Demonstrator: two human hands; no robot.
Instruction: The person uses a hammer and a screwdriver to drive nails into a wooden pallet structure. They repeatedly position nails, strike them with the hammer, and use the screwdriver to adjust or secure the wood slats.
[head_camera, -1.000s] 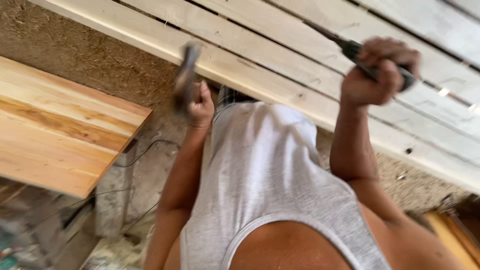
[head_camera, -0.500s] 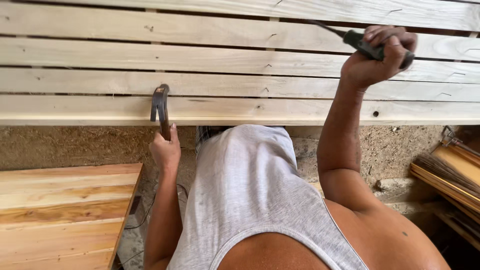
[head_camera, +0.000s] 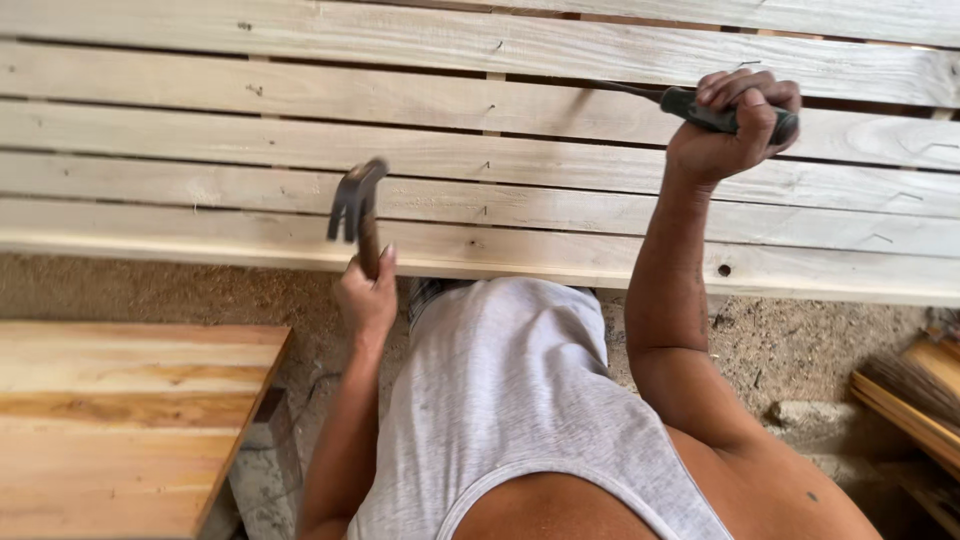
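My left hand (head_camera: 367, 295) is shut around the wooden handle of a claw hammer (head_camera: 352, 200), whose dark metal head is raised in front of the lowest pale slat. Up at the right, my right hand (head_camera: 730, 135) grips the dark green handle of a thin metal tool (head_camera: 700, 108). Its shaft (head_camera: 625, 90) points left into a gap between two slats. Both hands work at a panel of long horizontal pale wooden slats (head_camera: 250, 150) with small nail marks. A grey sleeveless shirt (head_camera: 520, 400) covers the torso between my arms.
A varnished wooden plank top (head_camera: 110, 420) lies at the lower left. Sawdust-covered ground (head_camera: 800, 340) shows below the panel. At the right edge are a broom head (head_camera: 915, 385), some wooden strips and a concrete block (head_camera: 810, 415).
The view has swung from tilted to level with the slats. The hammer head has moved right and now stands against the lowest slat. My right hand keeps its grip on the green-handled tool.
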